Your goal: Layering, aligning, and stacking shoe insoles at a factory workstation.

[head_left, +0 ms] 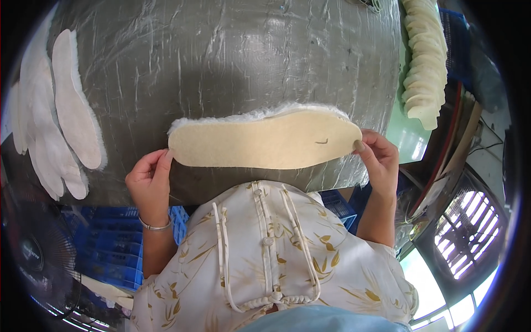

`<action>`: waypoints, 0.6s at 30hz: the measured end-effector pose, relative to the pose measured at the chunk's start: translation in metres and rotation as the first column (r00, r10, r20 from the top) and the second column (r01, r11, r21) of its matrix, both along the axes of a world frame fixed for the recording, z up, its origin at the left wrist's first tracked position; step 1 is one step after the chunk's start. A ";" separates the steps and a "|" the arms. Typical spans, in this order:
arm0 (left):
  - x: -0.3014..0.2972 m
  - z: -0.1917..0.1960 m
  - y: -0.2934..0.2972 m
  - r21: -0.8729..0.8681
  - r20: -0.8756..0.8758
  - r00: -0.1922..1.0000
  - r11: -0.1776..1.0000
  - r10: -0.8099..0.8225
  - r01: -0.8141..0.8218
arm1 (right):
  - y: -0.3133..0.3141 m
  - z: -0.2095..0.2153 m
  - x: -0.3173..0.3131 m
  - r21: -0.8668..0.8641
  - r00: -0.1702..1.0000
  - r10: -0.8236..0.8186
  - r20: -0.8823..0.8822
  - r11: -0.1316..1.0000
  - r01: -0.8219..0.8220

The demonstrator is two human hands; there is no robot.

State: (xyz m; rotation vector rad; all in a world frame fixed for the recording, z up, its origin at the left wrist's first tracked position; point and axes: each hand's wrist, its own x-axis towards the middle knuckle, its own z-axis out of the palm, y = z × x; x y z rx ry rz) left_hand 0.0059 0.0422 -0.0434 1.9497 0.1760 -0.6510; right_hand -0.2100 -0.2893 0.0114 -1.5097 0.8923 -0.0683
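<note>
Between my two hands I hold a cream insole [260, 141] level above the near part of the table. White fleece shows along its far edge, and a small dark mark sits near its right end. My left hand [152, 174] pinches the left end between thumb and fingers. At the right end, my right hand [380, 157] grips the tip the same way, thumb on the cream face. To the left lies a single fleece-edged insole [77, 105], beside a pile of white fleece insoles [44, 119].
The grey table [232, 50] is wrapped in creased clear film. A long row of overlapping cream insoles [425, 61] lies on a pale green surface [406, 124] to the right. Blue crates [108, 249] stand below the near edge, with a fan [38, 252] at lower left.
</note>
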 end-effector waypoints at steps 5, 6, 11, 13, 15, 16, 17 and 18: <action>0.001 0.003 -0.002 0.021 -0.045 0.999 0.999 0.029 -0.028 | -0.002 -0.005 0.001 0.086 1.000 0.007 -0.001 0.996 -0.007; 0.000 0.002 -0.002 0.037 -0.020 0.999 0.999 0.031 -0.030 | -0.002 -0.007 0.001 0.078 1.000 -0.007 -0.007 0.997 0.007; 0.001 0.001 0.003 0.047 -0.009 1.000 0.999 0.024 -0.023 | 0.000 -0.014 0.000 0.133 0.997 -0.059 -0.057 0.989 0.066; 0.001 -0.001 0.005 0.031 -0.012 1.000 0.999 0.022 -0.021 | 0.000 -0.015 0.002 0.148 0.995 -0.073 -0.072 0.986 0.083; 0.002 0.001 0.001 0.027 -0.010 0.999 0.999 0.034 -0.034 | -0.001 -0.017 0.001 0.175 0.996 -0.076 -0.035 0.981 0.081; 0.002 0.002 0.001 0.022 -0.010 1.000 1.000 0.019 -0.019 | -0.002 -0.020 -0.001 0.171 0.998 -0.055 0.017 0.984 0.051; 0.001 0.002 0.000 0.031 0.006 1.000 0.999 0.025 -0.025 | -0.002 -0.022 -0.001 0.180 0.998 -0.060 0.038 0.982 0.052; 0.001 0.002 -0.001 0.040 0.023 0.999 0.999 0.030 -0.031 | -0.002 -0.023 -0.002 0.189 0.996 -0.064 0.059 0.981 0.052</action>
